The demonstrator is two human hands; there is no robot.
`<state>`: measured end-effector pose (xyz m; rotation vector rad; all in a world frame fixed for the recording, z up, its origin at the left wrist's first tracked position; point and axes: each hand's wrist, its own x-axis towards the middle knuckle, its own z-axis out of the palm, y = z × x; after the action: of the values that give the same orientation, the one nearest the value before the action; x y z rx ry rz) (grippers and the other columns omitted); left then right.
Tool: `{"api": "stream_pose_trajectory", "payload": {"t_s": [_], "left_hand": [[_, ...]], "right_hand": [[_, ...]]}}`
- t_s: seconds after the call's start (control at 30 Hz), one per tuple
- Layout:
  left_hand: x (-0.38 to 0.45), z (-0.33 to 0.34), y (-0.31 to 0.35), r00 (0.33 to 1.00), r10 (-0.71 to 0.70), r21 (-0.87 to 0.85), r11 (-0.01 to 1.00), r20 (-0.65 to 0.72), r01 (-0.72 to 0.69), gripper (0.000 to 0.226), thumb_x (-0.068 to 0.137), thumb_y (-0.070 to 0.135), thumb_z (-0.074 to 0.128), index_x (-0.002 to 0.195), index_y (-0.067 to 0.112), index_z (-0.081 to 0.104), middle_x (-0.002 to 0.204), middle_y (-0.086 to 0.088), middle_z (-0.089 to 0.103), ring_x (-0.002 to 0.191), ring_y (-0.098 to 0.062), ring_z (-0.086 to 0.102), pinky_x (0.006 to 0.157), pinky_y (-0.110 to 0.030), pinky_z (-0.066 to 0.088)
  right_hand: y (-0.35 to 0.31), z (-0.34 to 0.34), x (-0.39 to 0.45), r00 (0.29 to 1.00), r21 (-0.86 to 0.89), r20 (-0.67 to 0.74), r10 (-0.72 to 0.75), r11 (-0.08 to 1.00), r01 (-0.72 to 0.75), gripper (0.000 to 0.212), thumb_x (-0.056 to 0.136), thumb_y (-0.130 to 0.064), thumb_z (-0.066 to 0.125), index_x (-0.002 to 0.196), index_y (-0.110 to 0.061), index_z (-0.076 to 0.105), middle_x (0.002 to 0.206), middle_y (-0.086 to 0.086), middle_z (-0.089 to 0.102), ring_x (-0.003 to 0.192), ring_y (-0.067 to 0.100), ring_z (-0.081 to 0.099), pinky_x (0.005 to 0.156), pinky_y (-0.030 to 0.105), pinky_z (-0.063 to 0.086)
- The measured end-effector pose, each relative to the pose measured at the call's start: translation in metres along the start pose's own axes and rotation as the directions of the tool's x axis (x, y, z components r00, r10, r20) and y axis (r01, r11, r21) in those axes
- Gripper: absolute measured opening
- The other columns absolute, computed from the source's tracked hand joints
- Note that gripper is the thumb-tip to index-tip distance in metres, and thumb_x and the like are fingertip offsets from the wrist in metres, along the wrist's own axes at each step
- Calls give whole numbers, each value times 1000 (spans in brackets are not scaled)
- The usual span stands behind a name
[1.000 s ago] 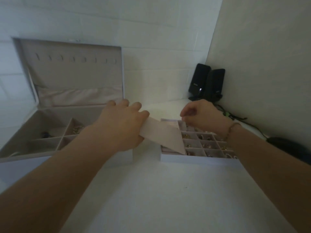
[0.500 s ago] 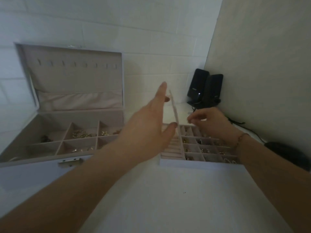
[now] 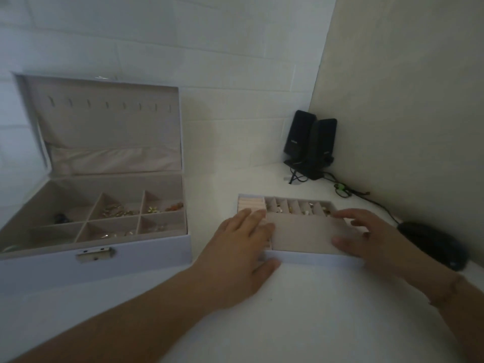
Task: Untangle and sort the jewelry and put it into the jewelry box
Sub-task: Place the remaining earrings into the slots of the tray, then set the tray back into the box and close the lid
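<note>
The open jewelry box (image 3: 136,255) stands at the left with its lid upright; gold and dark jewelry pieces (image 3: 117,212) lie in its compartments. To its right sits the removable tray (image 3: 314,259) with small cells of earrings (image 3: 306,210) and a ring-roll strip. A beige flat cover panel (image 3: 303,233) lies over the tray's front half. My left hand (image 3: 241,255) rests with straight fingers on the tray's left edge and the panel. My right hand (image 3: 366,237) presses flat on the panel's right side.
Two black speakers (image 3: 309,142) stand in the back corner with cables trailing along the right wall. A black computer mouse (image 3: 432,244) lies right of the tray. The white desk (image 3: 288,323) stretches toward me.
My left hand held the panel upright half a second ago; it now lies flat on the tray. Both hands have come down onto it.
</note>
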<state>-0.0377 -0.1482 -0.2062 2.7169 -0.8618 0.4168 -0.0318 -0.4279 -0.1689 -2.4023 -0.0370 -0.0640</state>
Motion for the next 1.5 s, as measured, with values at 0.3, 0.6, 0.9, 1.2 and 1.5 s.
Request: {"api": "stream_pose_trajectory", "payload": {"t_s": [0.3, 0.6, 0.9, 1.2, 1.5], "left_hand": [[1, 4, 1, 974, -217, -60, 973, 66, 221, 75, 89, 66, 42, 150, 36, 9, 162, 7, -16, 146, -26, 18, 119, -36, 21], [10, -2, 4, 979, -176, -98, 978, 107, 186, 63, 94, 58, 40, 150, 33, 23, 161, 8, 14, 147, -19, 16, 120, -34, 17], [-28, -90, -16, 956, -156, -116, 985, -250, 130, 61, 88, 66, 42, 142, 38, 32, 160, 17, 11, 140, -13, 33, 110, -31, 36], [-143, -146, -115, 918, -347, -50, 938, -193, 344, 82, 74, 88, 23, 142, 43, 35, 151, 33, 11, 133, 11, 22, 108, -12, 22], [-176, -148, -150, 884, -434, -38, 900, -173, 435, 88, 74, 87, 17, 141, 36, 41, 155, 17, 23, 139, -6, 32, 104, -7, 18]], "right_hand": [[-2, 1, -8, 991, -358, 121, 61, 933, -14, 50, 76, -67, 57, 121, -53, 40, 133, -17, 40, 128, 16, 39, 114, 43, 23], [-4, 3, -20, 992, -49, -24, -125, 991, 124, 74, 61, -56, 77, 125, -43, 42, 113, -32, 35, 88, -19, 39, 74, -8, 30], [-86, 5, -29, 960, 62, -205, -193, 976, 209, 66, 63, -46, 79, 123, -44, 54, 139, -9, 48, 108, 3, 42, 90, 21, 31], [-189, 121, -16, 925, 213, -47, -377, 901, 378, 86, 54, -67, 72, 130, -34, 54, 146, -9, 40, 120, -8, 33, 100, 8, 21], [-212, 173, -4, 896, 209, -75, -438, 871, 444, 117, 33, -100, 41, 129, -33, 55, 137, -16, 43, 124, -3, 39, 99, 4, 22]]}}
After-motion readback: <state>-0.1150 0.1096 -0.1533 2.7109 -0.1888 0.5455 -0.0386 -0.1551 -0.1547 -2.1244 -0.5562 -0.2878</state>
